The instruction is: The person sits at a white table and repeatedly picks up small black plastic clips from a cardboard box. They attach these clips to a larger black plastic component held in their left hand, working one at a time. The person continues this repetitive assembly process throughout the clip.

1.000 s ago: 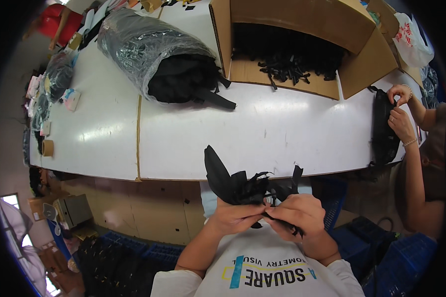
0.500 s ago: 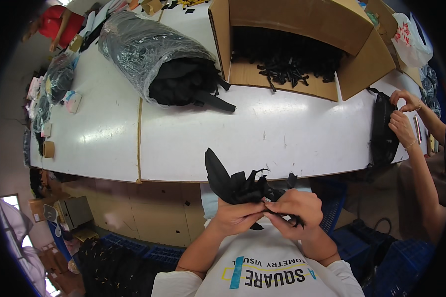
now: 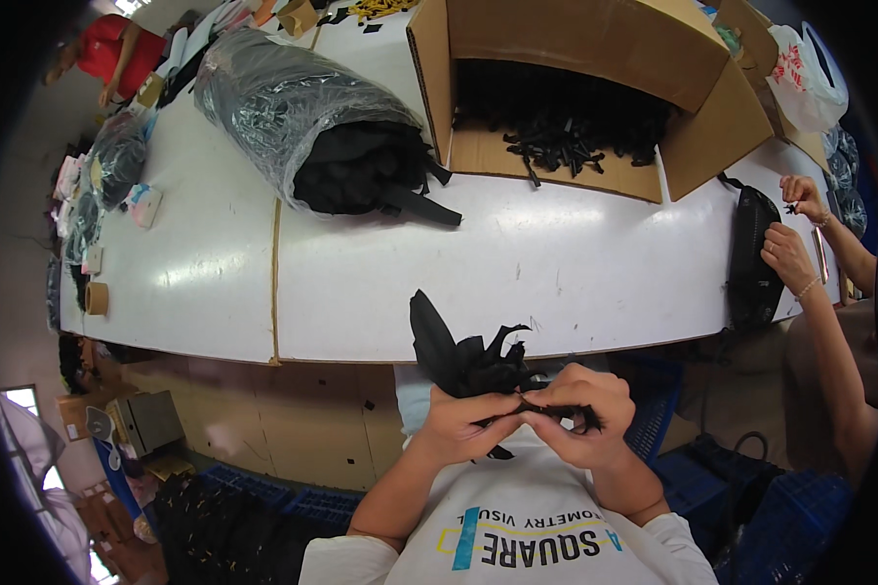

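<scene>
A bunch of black fabric strips [image 3: 478, 366] sticks up out of my left hand [image 3: 468, 426], whose fingers are closed around its lower end. My right hand [image 3: 580, 414] pinches one dark strip end [image 3: 587, 417] close against the left thumb; the frayed tip pokes out past the right fingers. Both hands meet in front of my chest, just short of the table's near edge. The exact spot between the thumbs is mostly hidden by the fingers.
Across the white table [image 3: 390, 283] lies a clear plastic bag [image 3: 263, 107] spilling black strips. Behind stands a cardboard box [image 3: 595, 34] holding many small black pieces [image 3: 556, 117]. At the right, a co-worker's hands [image 3: 790, 249] work at a black bag [image 3: 754, 253]. A tape roll [image 3: 97, 297] sits left.
My hands stay together while the right fingers shift slightly along the strip and the bunch tilts a little. The co-worker's far hand has lifted away from the black bag.
</scene>
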Demonstrator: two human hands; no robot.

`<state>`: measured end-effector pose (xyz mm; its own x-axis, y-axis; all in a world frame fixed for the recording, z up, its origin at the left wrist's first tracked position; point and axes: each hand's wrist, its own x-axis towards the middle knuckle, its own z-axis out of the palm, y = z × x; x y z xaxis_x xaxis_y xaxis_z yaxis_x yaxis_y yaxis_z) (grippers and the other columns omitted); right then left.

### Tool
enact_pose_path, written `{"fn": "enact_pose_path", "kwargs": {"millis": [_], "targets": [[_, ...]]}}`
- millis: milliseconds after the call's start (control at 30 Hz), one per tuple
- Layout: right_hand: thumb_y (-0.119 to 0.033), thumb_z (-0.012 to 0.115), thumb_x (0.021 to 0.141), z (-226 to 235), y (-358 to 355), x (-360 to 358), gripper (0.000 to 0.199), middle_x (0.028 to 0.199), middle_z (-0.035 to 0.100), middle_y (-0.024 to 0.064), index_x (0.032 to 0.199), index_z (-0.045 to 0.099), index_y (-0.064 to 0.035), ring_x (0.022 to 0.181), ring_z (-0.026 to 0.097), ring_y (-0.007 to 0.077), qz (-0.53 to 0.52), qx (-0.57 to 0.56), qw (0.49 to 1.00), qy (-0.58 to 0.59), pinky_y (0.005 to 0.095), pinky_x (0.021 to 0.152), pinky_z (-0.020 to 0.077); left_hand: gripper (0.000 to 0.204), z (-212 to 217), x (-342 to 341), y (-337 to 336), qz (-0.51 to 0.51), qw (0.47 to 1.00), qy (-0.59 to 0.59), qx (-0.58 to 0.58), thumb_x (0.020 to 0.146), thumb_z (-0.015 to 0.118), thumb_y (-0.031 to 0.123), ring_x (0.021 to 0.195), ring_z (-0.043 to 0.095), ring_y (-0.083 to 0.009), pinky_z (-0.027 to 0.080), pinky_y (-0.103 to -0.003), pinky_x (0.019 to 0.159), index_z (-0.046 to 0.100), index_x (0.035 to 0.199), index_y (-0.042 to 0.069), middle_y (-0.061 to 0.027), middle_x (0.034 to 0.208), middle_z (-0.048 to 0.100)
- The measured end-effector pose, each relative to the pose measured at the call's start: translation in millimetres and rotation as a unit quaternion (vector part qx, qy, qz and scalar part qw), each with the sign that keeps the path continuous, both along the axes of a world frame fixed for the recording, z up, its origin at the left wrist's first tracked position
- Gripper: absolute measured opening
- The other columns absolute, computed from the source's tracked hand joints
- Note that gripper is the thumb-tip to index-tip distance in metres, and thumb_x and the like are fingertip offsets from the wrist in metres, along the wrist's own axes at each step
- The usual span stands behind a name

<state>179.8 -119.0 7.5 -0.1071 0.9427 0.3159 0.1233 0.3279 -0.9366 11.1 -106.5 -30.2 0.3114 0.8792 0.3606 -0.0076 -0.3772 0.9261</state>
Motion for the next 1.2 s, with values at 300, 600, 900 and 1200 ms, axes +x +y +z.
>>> {"fn": "enact_pose_path", "kwargs": {"millis": [300, 600, 900, 1200], "targets": [[0.004, 0.072, 0.067, 2.9, 0.8, -1.3, 0.014, 0.063, 0.058, 0.0072, 0.078, 0.063, 0.0019, 0.048, 0.049, 0.0071, 0.016, -0.075, 0.996, 0.037, 0.0198, 0.042, 0.0336, 0.014, 3.3, 2.4, 2.1, 0.002, 1.000, 0.006, 0.008, 0.065, 0.071, -0.001, 0.060, 0.059, -0.0181, 0.045, -0.026, 0.058, 0.066, 0.078, 0.000, -0.0084, 0.072, 0.062], [0.003, 0.072, 0.069, -3.0, -0.1, -1.2, 0.014, 0.065, 0.059, 0.0065, 0.073, 0.059, 0.0018, 0.057, 0.050, 0.0074, -0.007, -0.158, 0.979, 0.128, 0.0209, 0.051, 0.0369, 0.013, 17.2, -1.4, 3.8, -0.047, 0.998, 0.001, -0.049, 0.068, 0.071, 0.001, 0.055, 0.057, -0.0148, 0.043, -0.023, 0.052, 0.069, 0.081, 0.002, -0.0060, 0.070, 0.063], [0.006, 0.070, 0.071, 0.7, -0.2, -1.7, 0.012, 0.069, 0.061, 0.0082, 0.075, 0.059, 0.0031, 0.060, 0.054, 0.0076, 0.003, -0.167, 0.974, 0.153, 0.0201, 0.053, 0.0388, 0.009, 15.5, 2.3, 0.6, 0.000, 1.000, 0.018, -0.024, 0.069, 0.071, 0.002, 0.053, 0.056, -0.0144, 0.043, -0.023, 0.051, 0.067, 0.077, 0.001, -0.0058, 0.067, 0.062], [0.005, 0.068, 0.073, 4.2, -0.5, -2.7, 0.009, 0.067, 0.061, 0.0078, 0.080, 0.063, 0.0038, 0.058, 0.054, 0.0085, -0.017, -0.155, 0.979, 0.135, 0.0205, 0.051, 0.0389, 0.008, 16.6, 3.2, 2.6, -0.006, 1.000, 0.013, 0.006, 0.070, 0.069, 0.000, 0.053, 0.056, -0.0168, 0.043, -0.024, 0.051, 0.066, 0.077, 0.000, -0.0088, 0.070, 0.062]]}}
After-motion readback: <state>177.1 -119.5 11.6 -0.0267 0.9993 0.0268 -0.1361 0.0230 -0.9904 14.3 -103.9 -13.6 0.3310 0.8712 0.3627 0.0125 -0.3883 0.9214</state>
